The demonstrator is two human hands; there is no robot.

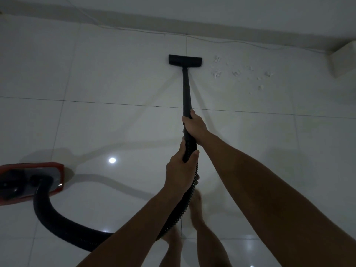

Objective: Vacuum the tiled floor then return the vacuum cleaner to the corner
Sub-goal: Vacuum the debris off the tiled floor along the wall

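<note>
Hands on the wand, nozzle near the wall

Both hands grip the black vacuum wand (pixel 186 93), which runs straight ahead from the person across the tiled floor (pixel 96 74). The right hand (pixel 194 126) is the forward one, its fingers wrapped round the rigid tube just past a grout line. The left hand (pixel 181 168) sits behind it, fingers and thumb curled round the ribbed cuff where the tube meets the hose (pixel 57 214). The two hands are close together, nearly touching along the tube.

At the far end, the flat floor nozzle (pixel 185 60) lies on the tiles, near the skirting of the wall (pixel 250 8). Just to the right of the nozzle, a scatter of white crumbs (pixel 238 73) lies on the floor, apart from the nozzle. Beyond the crumbs, at the right edge, stands a pale box-like object (pixel 344 60) against the wall; what it is cannot be told.

A thin white cable (pixel 221 41) trails along the foot of the wall behind the nozzle.

From the left hand the corrugated hose drops under the left forearm, loops low across the tiles and rises into the red vacuum cleaner body (pixel 28 182), which sits on the floor at the left edge, well apart from the nozzle. Two bare feet (pixel 196 211) show blurred below the arms. Ceiling lights glint off the glossy tiles.
</note>
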